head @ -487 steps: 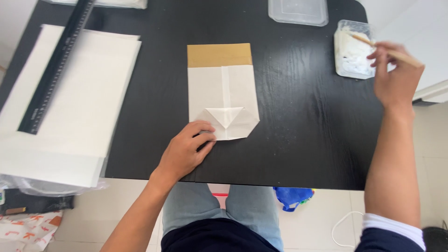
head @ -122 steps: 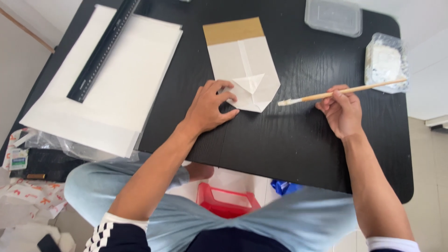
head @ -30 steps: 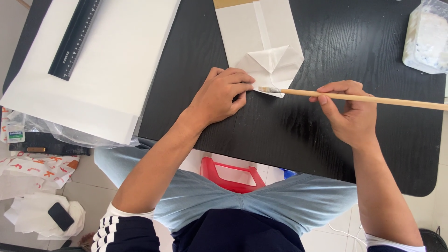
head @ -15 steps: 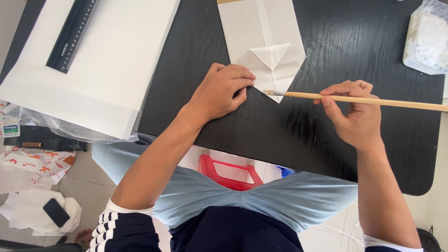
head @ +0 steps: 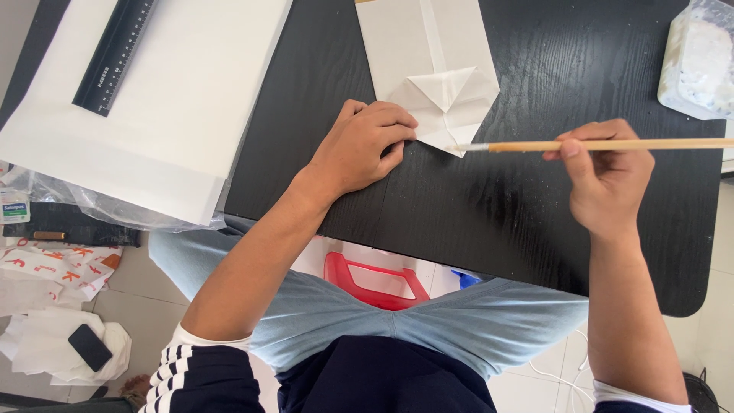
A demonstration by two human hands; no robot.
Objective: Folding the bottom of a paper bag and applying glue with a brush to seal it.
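Observation:
A white folded paper bag (head: 428, 69) lies flat on the black table (head: 489, 214), its bottom end folded into triangular flaps. My left hand (head: 363, 145) rests with curled fingers on the table, fingertips pressing the bag's lower left corner. My right hand (head: 608, 180) grips a thin wooden-handled brush (head: 612, 144) held level, its pale tip touching the lower edge of the folded flaps.
A stack of large white sheets (head: 153, 99) with a black ruler (head: 115, 53) on top covers the table's left side. A clear tub of white paste (head: 699, 61) stands at the far right. A red stool (head: 375, 279) shows under the table; papers and a phone (head: 89, 346) lie on the floor.
The brush tip has shifted right along the bag's lower edge, and my right hand moved right with it. My left hand stays on the bag's corner.

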